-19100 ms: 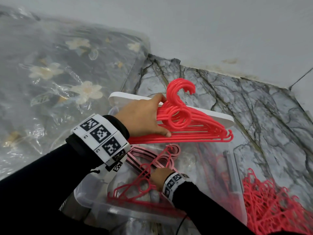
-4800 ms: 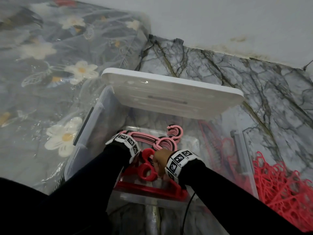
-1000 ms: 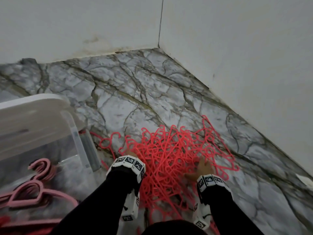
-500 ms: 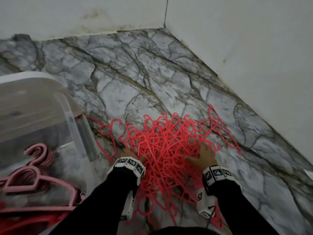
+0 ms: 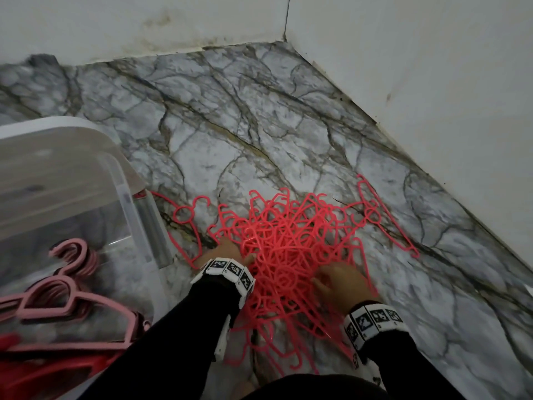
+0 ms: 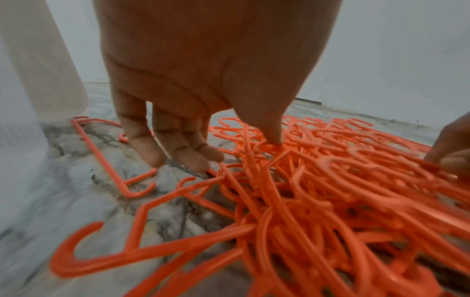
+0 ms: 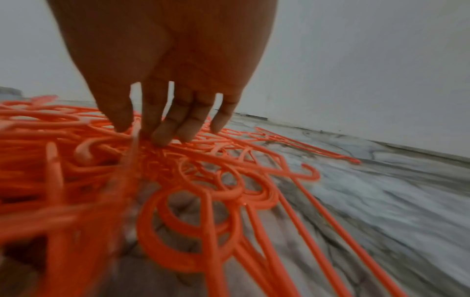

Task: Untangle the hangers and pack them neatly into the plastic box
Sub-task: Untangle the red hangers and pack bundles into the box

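Note:
A tangled pile of coral-red hangers (image 5: 288,249) (image 6: 330,191) (image 7: 203,180) lies on the marble floor. My left hand (image 5: 227,249) (image 6: 229,149) is at the pile's left edge, fingers straight and pointing down, thumb tip pressing into the tangle, holding nothing. My right hand (image 5: 337,281) (image 7: 138,130) lies on the near right of the pile, and its thumb and forefinger appear to pinch one hanger; it also shows in the left wrist view as fingertips (image 6: 447,156). The clear plastic box (image 5: 127,197) stands at left, holding stacked pink hangers (image 5: 66,298) and red ones (image 5: 43,370).
The box's white lid (image 5: 57,131) leans behind the box. Two white walls meet in a corner (image 5: 285,39) beyond the pile. A single loose hanger (image 5: 386,220) lies at the pile's far right, and another (image 5: 184,217) lies beside the box.
Since the box-packing frames, my view and both hands have come to the tangled pile. Over the last second my right hand slid nearer and leftward over the pile. My left hand stayed at its left edge.

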The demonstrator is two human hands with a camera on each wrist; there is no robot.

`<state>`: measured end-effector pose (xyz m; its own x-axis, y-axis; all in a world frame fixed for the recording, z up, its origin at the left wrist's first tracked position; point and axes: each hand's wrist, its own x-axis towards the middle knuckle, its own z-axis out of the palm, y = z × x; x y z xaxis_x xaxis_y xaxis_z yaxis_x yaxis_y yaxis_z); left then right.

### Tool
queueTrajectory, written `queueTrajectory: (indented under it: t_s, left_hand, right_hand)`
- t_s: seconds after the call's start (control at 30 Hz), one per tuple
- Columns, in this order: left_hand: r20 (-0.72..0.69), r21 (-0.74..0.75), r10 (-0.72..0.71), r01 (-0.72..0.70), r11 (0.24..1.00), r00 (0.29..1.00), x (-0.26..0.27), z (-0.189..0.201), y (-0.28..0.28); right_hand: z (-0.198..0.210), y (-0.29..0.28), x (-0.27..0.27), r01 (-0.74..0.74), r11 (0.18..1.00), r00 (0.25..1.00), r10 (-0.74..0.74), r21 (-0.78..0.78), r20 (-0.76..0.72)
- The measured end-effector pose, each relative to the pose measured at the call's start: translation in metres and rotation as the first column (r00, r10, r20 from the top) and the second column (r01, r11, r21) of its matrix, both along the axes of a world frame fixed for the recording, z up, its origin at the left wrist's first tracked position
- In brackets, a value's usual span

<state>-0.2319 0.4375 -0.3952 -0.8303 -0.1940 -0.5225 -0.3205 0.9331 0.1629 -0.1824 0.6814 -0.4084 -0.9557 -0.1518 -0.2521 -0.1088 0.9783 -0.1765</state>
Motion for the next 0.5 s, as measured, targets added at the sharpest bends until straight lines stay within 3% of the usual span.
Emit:
queueTrajectory:
  t_s: [0.07,0.13,0.2,0.33,0.5]
  left_hand:
    - [-0.019,0.05,-0.032,0.033,0.998,0.999,-0.006,0.005,0.002]
    - [-0.059,0.075,-0.031,0.035,0.997,0.998,-0.009,0.006,0.003]
    - [-0.055,0.135,0.054,-0.046,0.99,0.997,-0.011,0.011,0.004]
    - [-0.078,0.254,0.204,-0.179,0.95,0.976,-0.015,0.014,0.006]
    - [-0.092,0.53,0.432,-0.324,0.784,0.897,-0.015,0.014,0.005]
  right_hand:
    - [0.003,-0.002,0.003,0.005,0.982,0.999,0.002,-0.19,0.036]
    - [0.005,0.0,-0.001,0.106,0.954,0.993,-0.114,-0.28,-0.01]
    - [0.004,0.005,-0.008,0.246,0.932,0.961,-0.271,-0.264,-0.062]
    - [-0.006,0.004,-0.013,0.396,0.901,0.918,-0.382,-0.179,0.109]
    - [-0.014,-0.001,-0.017,0.439,0.889,0.896,-0.424,-0.13,0.128]
